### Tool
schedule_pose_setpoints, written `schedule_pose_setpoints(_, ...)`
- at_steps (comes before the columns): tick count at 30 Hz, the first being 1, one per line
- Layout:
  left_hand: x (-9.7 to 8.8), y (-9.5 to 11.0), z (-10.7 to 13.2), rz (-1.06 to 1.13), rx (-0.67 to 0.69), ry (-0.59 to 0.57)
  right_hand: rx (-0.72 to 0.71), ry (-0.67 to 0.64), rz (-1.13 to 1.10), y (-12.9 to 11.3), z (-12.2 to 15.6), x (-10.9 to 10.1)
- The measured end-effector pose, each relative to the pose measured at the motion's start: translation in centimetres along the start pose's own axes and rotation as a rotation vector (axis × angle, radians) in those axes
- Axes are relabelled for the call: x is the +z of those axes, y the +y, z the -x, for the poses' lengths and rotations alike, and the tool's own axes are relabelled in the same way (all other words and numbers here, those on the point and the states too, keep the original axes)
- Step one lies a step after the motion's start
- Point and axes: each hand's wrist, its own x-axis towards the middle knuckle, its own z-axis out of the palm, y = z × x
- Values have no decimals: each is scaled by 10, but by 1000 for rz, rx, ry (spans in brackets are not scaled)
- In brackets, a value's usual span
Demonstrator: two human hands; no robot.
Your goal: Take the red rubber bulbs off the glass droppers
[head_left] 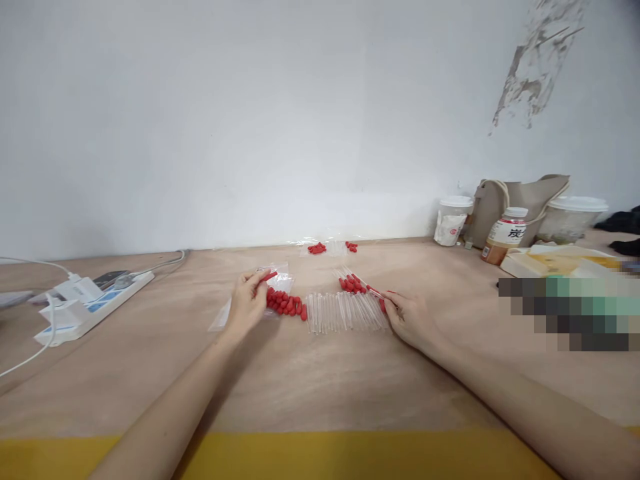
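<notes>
My left hand [249, 299] is closed in a pinch on one red rubber bulb [270, 276], just above a heap of loose red bulbs [286, 304] that lies on a clear plastic bag [281, 283]. A row of clear glass dropper tubes [343, 311] lies in the middle of the table between my hands. My right hand [409, 317] rests at the right end of that row, fingers closed on a dropper with a red bulb [383, 303]. Behind it lie several finished droppers with red bulbs [353, 284].
A white power strip with chargers and cables [90, 303] sits at the left. More red bulbs in clear bags [320, 249] lie by the wall. Cups, a bottle [504, 235], a beige bag and boxes crowd the back right. The table's front edge carries a yellow strip [310, 457].
</notes>
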Motion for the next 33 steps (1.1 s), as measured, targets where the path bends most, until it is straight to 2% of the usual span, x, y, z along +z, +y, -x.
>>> schedule_pose_setpoints(3, -11, -11, -9, 66, -176, -61, -33, 24, 97, -2, -3, 2)
schedule_pose_setpoints(5, -15, -17, -12, 27, -197, -54, -46, 29, 165, -5, -4, 2)
schedule_pose_setpoints(8, -15, -26, -12, -97, -145, -60, -73, 1, 234, -13, -4, 2)
schedule_pose_setpoints(13, -10, -37, -10, -228, -71, -113, -127, -18, 221, -19, -1, 0)
schedule_pose_setpoints(18, -5, -41, -9, -234, -48, -108, -153, -45, 198, -19, 1, 1)
schedule_pose_setpoints(22, 1, -43, -9, -307, 7, -159, -149, -33, 176, -18, 2, 2)
schedule_pose_setpoints(26, 7, -45, -11, -347, -5, -179, -139, -9, 141, -18, 2, 3)
schedule_pose_setpoints(33, 5, -41, -13, -325, 17, -123, -88, 2, 57, -16, 2, 3)
